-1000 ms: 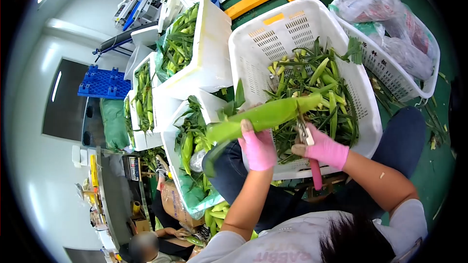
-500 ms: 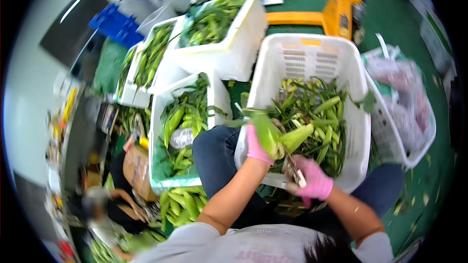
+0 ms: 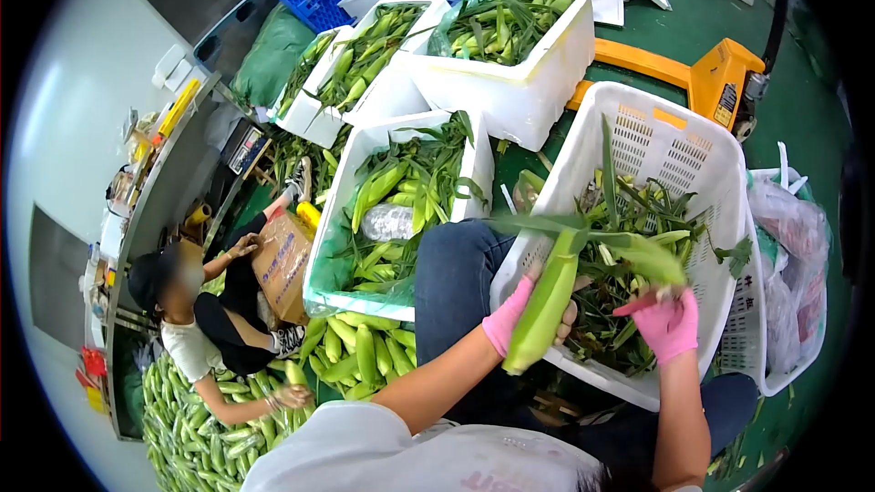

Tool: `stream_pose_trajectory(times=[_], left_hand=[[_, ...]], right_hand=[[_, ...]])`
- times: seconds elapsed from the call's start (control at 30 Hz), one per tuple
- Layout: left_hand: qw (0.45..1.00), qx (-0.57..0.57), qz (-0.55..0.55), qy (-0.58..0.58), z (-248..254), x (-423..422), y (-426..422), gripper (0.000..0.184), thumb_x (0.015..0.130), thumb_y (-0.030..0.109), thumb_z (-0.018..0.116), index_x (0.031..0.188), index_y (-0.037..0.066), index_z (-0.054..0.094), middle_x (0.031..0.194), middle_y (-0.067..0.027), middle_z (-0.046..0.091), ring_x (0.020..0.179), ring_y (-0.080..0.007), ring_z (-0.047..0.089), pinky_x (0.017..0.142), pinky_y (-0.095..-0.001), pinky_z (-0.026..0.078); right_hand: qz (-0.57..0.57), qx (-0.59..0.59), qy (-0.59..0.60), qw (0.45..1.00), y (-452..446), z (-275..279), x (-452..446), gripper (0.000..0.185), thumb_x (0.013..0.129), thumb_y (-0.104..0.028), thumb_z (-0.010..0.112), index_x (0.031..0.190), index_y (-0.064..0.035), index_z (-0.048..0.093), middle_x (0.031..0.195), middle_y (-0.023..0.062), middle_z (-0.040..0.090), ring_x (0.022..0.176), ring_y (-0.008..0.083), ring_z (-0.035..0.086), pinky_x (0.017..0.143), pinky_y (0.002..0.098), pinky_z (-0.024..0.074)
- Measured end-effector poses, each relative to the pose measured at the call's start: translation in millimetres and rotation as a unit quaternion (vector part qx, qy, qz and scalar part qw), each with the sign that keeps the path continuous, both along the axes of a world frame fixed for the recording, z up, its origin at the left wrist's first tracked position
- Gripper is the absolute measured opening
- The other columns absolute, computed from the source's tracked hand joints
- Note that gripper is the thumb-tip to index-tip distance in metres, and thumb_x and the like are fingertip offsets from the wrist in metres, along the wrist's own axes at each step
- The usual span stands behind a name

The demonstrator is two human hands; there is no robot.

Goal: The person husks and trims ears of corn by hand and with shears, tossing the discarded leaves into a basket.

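My left hand [image 3: 516,317], in a pink glove with bare fingertips, is closed round an ear of corn [image 3: 545,305] in its green husk. The ear tilts over the near rim of a white slatted crate [image 3: 706,150], its long leaves trailing toward the top. My right hand [image 3: 668,326], also pink-gloved, is closed on a motion-blurred piece of green corn husk [image 3: 652,260] above the crate. A narrow red piece [image 3: 635,303] sticks out beside its fingers; I cannot make out what it is. Stripped husks and leaves [image 3: 620,310] lie inside the crate.
White foam boxes of corn [image 3: 488,159] stand to the left and beyond. A yellow pallet jack [image 3: 720,77] is behind the crate; a basket with plastic bags [image 3: 784,364] stands right. At left, a person [image 3: 196,319] sits beside a cardboard box [image 3: 281,264] and piled corn [image 3: 196,433].
My hands have moved apart, the right one going right with the blurred husk. The corn ear now stands clear of the right hand. The whole view has shifted and tilted.
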State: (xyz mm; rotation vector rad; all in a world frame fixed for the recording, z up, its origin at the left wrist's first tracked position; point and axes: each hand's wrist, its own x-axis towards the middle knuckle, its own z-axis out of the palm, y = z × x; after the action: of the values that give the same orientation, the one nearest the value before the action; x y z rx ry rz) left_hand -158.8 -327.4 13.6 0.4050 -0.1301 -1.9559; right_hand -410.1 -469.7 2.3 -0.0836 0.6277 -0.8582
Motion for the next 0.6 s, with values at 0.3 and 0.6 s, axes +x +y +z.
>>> stream_pose_trajectory(times=[0.3,0.6], left_hand=[[0.899,-0.043,0.126,-0.416,30.7,-18.0,-15.0,0.081,0.091,0.041,0.075,0.152,0.003,0.038,0.130,-0.0107,0.061,0.123,-0.0193,0.056,0.107,-0.0344,0.045],[0.837,-0.049,0.217,-0.501,28.2,-12.7,14.3,0.076,0.090,0.033,0.080,0.149,0.003,0.042,0.129,-0.0063,0.059,0.115,-0.0159,0.057,0.101,-0.0333,0.048]], right_hand=[[0.195,-0.140,0.187,0.953,45.5,44.4,36.5,0.033,0.090,-0.010,0.064,0.121,-0.0026,0.055,0.098,0.0076,0.064,0.082,0.0202,0.066,0.067,0.0387,0.0577],[0.125,-0.255,0.252,0.925,44.0,20.1,12.2,0.042,0.087,-0.002,0.062,0.128,0.0001,0.053,0.097,0.0071,0.060,0.080,0.0168,0.062,0.054,0.0298,0.0561]])
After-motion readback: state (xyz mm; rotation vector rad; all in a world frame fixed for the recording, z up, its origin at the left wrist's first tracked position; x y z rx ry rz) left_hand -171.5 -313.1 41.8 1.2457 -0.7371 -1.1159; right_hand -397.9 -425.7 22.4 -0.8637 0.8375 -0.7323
